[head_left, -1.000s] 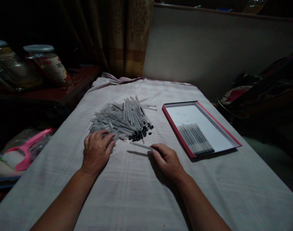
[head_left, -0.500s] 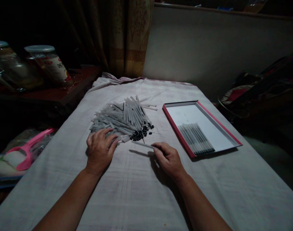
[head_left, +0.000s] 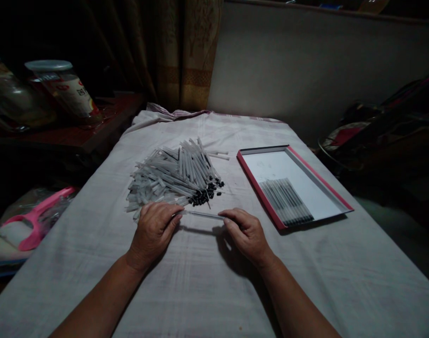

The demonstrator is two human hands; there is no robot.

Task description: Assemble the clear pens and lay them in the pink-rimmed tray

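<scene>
Between my two hands, a slim grey pen refill (head_left: 205,215) is held level, just above the cloth. My right hand (head_left: 245,235) pinches its right end between thumb and fingers. At the other end, my left hand (head_left: 152,232) is closed on a small translucent piece (head_left: 183,213), which meets the refill's tip; whether it is slipped over the tip I cannot tell. Just beyond lies a heap of loose refills (head_left: 195,166), with small translucent pieces (head_left: 140,188) at its left and short black plugs (head_left: 200,197) at its near right.
A shallow red-edged box (head_left: 260,199) on the right holds a row of refills (head_left: 286,202) side by side. All this lies on a pale tablecloth (head_left: 196,291). Left of the table are a lidded jar (head_left: 64,91) on a dark red surface and a pink-handled object (head_left: 34,218).
My left hand has come away from the heap, moving right and nearer with the small translucent piece, and now meets the refill's left end. My right hand has stayed nearly in place.
</scene>
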